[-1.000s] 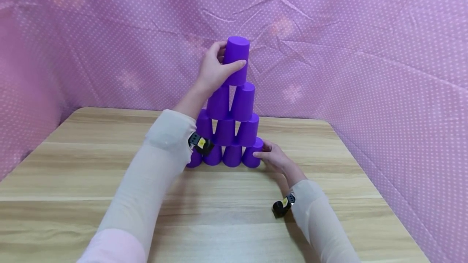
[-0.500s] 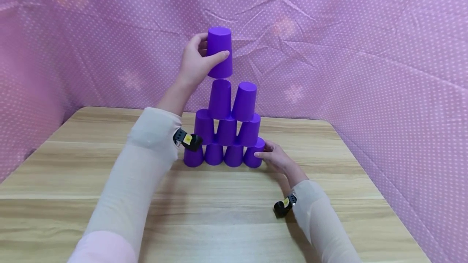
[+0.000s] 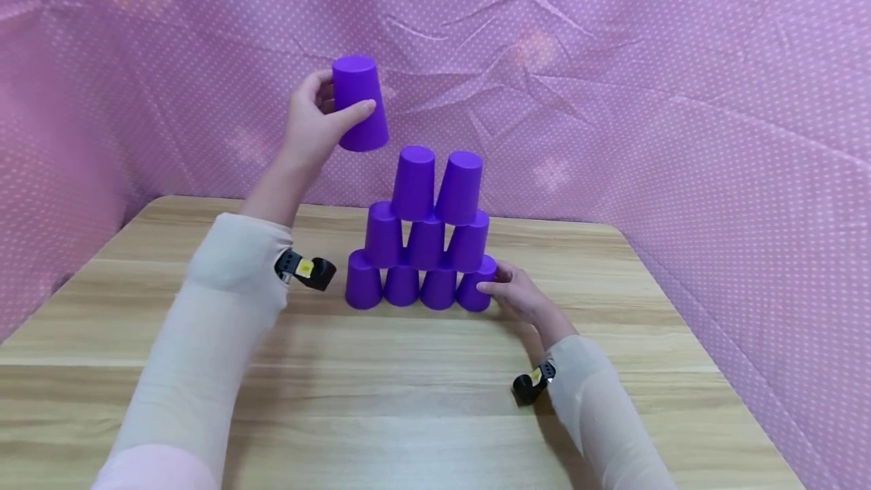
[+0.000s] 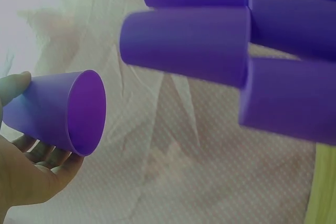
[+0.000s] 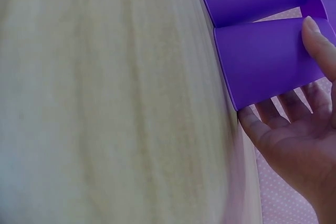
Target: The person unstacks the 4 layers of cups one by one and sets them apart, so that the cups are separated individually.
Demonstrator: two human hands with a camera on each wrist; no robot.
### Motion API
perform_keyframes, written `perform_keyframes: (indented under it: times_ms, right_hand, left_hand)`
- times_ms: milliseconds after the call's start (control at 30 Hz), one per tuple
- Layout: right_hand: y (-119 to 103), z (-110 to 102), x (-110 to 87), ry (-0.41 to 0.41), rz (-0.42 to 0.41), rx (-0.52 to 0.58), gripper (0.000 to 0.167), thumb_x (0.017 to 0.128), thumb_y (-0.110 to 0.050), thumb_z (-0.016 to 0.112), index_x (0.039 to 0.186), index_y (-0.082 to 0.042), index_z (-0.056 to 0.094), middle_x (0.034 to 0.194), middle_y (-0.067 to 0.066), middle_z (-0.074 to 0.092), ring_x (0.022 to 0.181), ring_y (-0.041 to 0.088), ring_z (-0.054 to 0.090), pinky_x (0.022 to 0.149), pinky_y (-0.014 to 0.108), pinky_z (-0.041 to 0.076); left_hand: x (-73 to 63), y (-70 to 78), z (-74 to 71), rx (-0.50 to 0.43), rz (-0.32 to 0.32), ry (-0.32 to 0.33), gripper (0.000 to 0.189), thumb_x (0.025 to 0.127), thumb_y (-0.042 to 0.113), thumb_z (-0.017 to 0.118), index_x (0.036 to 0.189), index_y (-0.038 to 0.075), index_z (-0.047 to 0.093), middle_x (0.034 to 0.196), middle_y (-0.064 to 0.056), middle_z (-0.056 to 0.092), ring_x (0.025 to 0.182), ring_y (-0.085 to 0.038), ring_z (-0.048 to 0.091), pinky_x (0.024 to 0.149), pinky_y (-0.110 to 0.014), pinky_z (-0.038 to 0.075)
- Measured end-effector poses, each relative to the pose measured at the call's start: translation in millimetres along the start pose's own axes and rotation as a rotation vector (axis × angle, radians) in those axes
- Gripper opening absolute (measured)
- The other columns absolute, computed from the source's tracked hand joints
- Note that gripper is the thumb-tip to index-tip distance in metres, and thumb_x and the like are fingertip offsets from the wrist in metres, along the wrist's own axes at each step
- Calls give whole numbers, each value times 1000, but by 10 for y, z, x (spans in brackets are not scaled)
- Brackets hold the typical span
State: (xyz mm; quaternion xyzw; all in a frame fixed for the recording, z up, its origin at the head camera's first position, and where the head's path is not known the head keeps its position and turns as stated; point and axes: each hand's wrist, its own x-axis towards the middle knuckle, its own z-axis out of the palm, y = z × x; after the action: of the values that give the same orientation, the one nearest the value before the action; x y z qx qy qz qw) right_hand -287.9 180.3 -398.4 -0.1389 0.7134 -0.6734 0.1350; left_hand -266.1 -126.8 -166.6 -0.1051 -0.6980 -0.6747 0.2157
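My left hand (image 3: 311, 118) grips a purple cup (image 3: 361, 106), mouth down and slightly tilted, up in the air to the left of the cup stack. In the left wrist view the thumb and curled fingers go round this cup (image 4: 50, 109), and its hollow mouth shows. Purple cups, all mouth down, form the stack (image 3: 426, 237): a row of several at the bottom, three above, two on top. At the bottom row's right end, my right hand (image 3: 520, 295) holds the end cup (image 3: 474, 286), with the thumb in front and the fingers round its far side, as the right wrist view shows.
The stack stands on a wood-grain table (image 3: 408, 384), towards its back edge. Behind and at both sides hangs a pink dotted cloth (image 3: 653, 119). A small black camera is strapped to each sleeved wrist.
My left hand has lifted the cup off the top of the stack and carried it left, tilting it slightly. My right hand has stayed at the bottom right cup.
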Motion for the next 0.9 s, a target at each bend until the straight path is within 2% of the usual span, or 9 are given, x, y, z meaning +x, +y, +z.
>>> perform_keyframes:
  times_ms: [167, 300, 667, 900]
  right_hand:
    - [3, -9, -5, -1, 0, 8, 52, 75, -3, 63, 122, 6, 41, 100, 10, 54, 89, 16, 51, 82, 28, 42]
    - [8, -17, -8, 7, 5, -15, 52, 75, -5, 64, 120, 6, 42, 96, 8, 55, 83, 14, 50, 75, 25, 43]
    - [-5, -17, 0, 10, 17, -15, 52, 75, -4, 64, 121, 5, 42, 103, 12, 54, 92, 18, 51, 84, 29, 42]
    - [3, -11, -4, 5, 17, 0, 51, 76, -1, 62, 122, 5, 41, 104, 11, 54, 96, 19, 50, 86, 31, 40]
  left_hand:
    - [-14, -129, -141, 4, -21, 16, 55, 73, 10, 68, 121, 3, 42, 111, -12, 48, 102, -22, 45, 89, -30, 38]
    - [-45, -244, -272, 63, -41, 47, 57, 74, 12, 68, 123, 3, 41, 113, -13, 48, 103, -21, 45, 90, -28, 36]
    - [-210, -610, -621, 129, -133, 144, 61, 76, 11, 65, 126, -1, 33, 118, -16, 42, 109, -23, 41, 93, -29, 34]
    - [-319, -867, -778, 182, -159, 141, 63, 76, 13, 66, 127, -2, 32, 120, -17, 40, 110, -23, 40, 94, -30, 33]
